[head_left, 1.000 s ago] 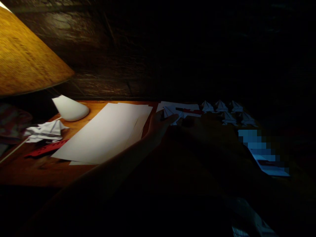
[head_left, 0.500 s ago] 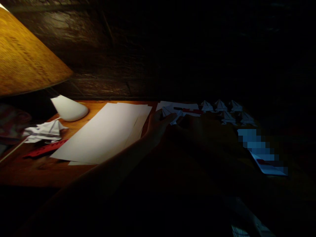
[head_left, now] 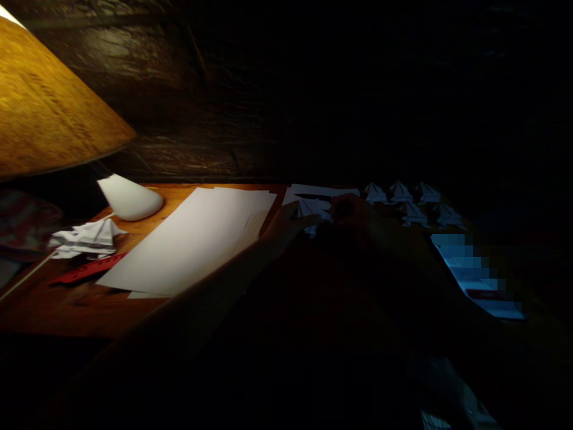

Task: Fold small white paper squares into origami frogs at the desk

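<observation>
A small folded white paper figure [head_left: 305,209] is pinched in my left hand [head_left: 285,222], thumb side toward the middle. My right hand [head_left: 358,212] is closed in deep shadow just right of the figure, around the handle end of a tool with a dark pointed blade [head_left: 311,196]. That blade reaches left above the paper figure, over a white sheet [head_left: 347,192] lying behind my hands. Whether the blade touches the figure I cannot tell. The grip and most finger detail are lost in the dark.
Large white sheets [head_left: 192,239] lie to the left. Beyond them are a red ruler-like strip [head_left: 87,270], a crumpled folded paper [head_left: 89,237] and a lamp's base [head_left: 129,197]. Several folded paper figures [head_left: 400,191] stand at right, near a glowing blue-screened device [head_left: 501,307].
My right hand has moved from the folded figure up and right onto the red-handled tool, whose dark blade now reaches farther left. My left hand keeps the figure, slightly lower.
</observation>
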`<state>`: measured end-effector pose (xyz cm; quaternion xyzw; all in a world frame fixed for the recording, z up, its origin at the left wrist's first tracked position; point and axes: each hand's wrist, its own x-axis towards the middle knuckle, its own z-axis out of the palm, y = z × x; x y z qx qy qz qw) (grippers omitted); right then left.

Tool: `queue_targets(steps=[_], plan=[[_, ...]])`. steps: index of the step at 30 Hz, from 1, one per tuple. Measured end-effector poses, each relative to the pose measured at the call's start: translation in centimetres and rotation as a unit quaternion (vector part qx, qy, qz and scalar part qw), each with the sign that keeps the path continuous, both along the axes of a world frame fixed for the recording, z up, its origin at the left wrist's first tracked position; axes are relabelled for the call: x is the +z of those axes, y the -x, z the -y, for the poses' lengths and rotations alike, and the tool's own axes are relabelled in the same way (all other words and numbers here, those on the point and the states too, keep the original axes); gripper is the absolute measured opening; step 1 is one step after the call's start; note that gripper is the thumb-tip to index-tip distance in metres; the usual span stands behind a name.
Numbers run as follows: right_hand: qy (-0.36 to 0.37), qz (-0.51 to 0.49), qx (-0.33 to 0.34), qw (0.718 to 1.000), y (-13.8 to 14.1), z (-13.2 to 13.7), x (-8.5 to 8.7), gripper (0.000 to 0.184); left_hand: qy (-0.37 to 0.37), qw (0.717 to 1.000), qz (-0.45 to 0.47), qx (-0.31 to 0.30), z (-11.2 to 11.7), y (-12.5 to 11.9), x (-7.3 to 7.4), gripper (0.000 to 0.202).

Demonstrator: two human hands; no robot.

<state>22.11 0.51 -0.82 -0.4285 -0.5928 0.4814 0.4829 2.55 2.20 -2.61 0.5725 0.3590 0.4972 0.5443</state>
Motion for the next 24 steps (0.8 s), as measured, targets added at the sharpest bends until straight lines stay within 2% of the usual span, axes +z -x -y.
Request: queue_targets(steps=[3, 8, 10, 14, 17, 21, 24], plan=[[0.045, -0.050, 0.014, 0.998, -0.5, -0.2, 0.5, 0.021, -0.006, 0.999, -0.045, -0.027, 0.2, 0.0, 0.2, 0.039], [0.050, 0.032, 0.055, 0.997, -0.3, 0.5, 0.4, 0.028, -0.005, 0.996, -0.071, -0.045, 0.8, -0.3, 0.8, 0.037], [0.049, 0.023, 0.067, 0.996, -0.5, 0.3, 0.2, 0.026, -0.009, 0.997, -0.053, -0.052, 0.9, -0.2, 0.9, 0.035], [0.050, -0.014, 0.055, 0.997, -0.9, -0.1, -0.1, 0.023, 0.025, 0.996, 0.048, -0.069, 0.7, 0.0, 0.9, 0.028], [0.040, -0.036, 0.048, 0.997, -0.9, -0.1, 0.1, 0.020, 0.046, 0.995, 0.071, -0.050, 0.5, 0.1, 0.9, 0.018], [0.035, -0.022, 0.038, 0.998, -0.9, 0.1, 0.4, 0.021, 0.045, 0.999, 0.021, -0.006, 0.0, 0.2, 0.6, 0.013], [0.045, -0.009, 0.040, 0.998, -0.9, 0.4, 0.6, 0.022, 0.037, 0.999, -0.009, 0.010, -0.2, 0.3, 0.2, 0.016]])
